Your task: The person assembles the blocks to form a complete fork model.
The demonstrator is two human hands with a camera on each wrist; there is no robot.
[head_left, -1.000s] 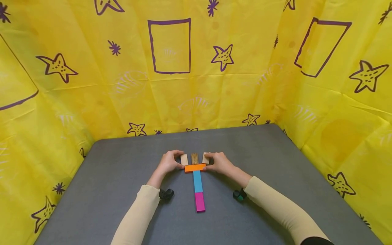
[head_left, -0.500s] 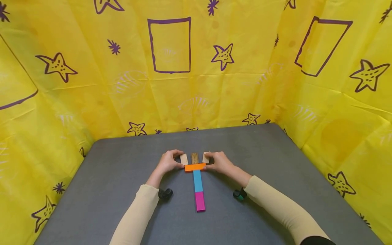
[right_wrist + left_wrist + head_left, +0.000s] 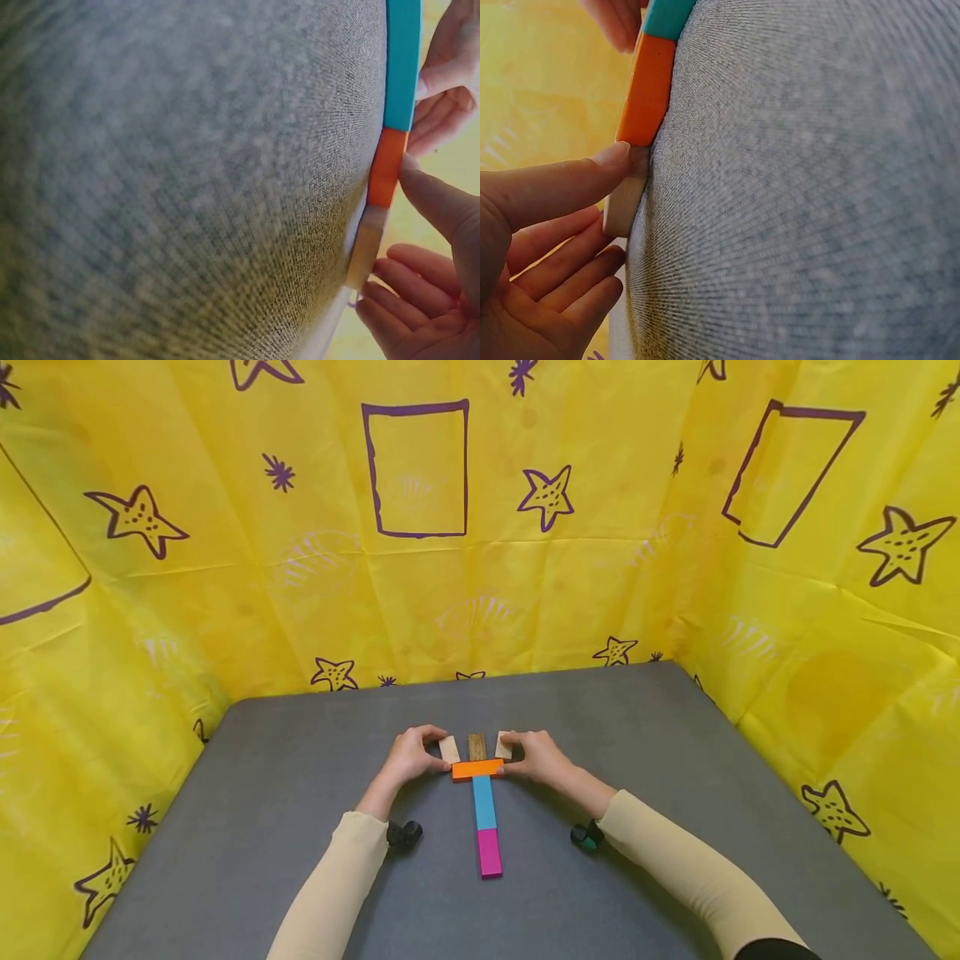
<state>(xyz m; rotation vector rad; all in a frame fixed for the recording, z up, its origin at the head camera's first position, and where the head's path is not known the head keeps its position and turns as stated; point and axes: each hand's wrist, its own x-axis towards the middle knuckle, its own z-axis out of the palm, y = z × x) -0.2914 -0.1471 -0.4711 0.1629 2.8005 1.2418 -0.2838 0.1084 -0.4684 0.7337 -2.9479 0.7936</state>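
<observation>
In the head view, an orange block (image 3: 476, 769) lies crosswise, with a blue block (image 3: 484, 802) and a magenta block (image 3: 490, 853) in line on its near side. Beyond it lie a brown wooden block (image 3: 477, 747) in the middle, a left pale wooden block (image 3: 448, 749) and a right pale wooden block (image 3: 504, 745). My left hand (image 3: 410, 755) holds the left pale block, thumb by the orange block's end, fingertips at the far end. My right hand (image 3: 542, 758) holds the right pale block; its thumb touches the orange block (image 3: 386, 169).
All the blocks lie flat on a grey cloth-covered table (image 3: 300, 860). A yellow curtain (image 3: 420, 610) with purple starfish drawings stands behind the table and along both sides. Each wrist carries a black camera (image 3: 405, 835).
The far end of the left pale block has swung slightly to the left with my left fingers, so it tilts outward more. The right hand and the other blocks stay practically in place.
</observation>
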